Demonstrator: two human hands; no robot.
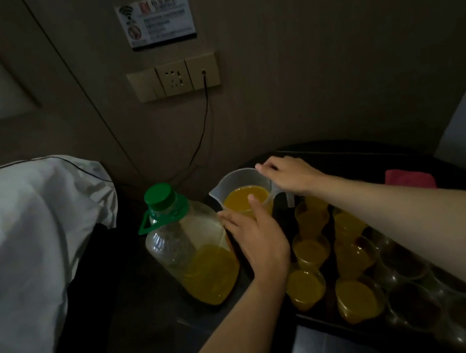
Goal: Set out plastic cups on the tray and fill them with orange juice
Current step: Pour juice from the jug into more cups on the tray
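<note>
Fingers (226, 217) of left hand (260, 241) spread, straight, on jug (235, 179) wall at 7 o'clock | right hand (288, 176) curled on rim at 3 o'clock | jug half full of orange juice (247, 199) | filled cups (311, 250) at 5 o'clock

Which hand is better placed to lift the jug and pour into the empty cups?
Right. The right hand rests on the rim of the jug, just above its handle, on the side of the empty cups; the left hand only touches its front wall.
</note>
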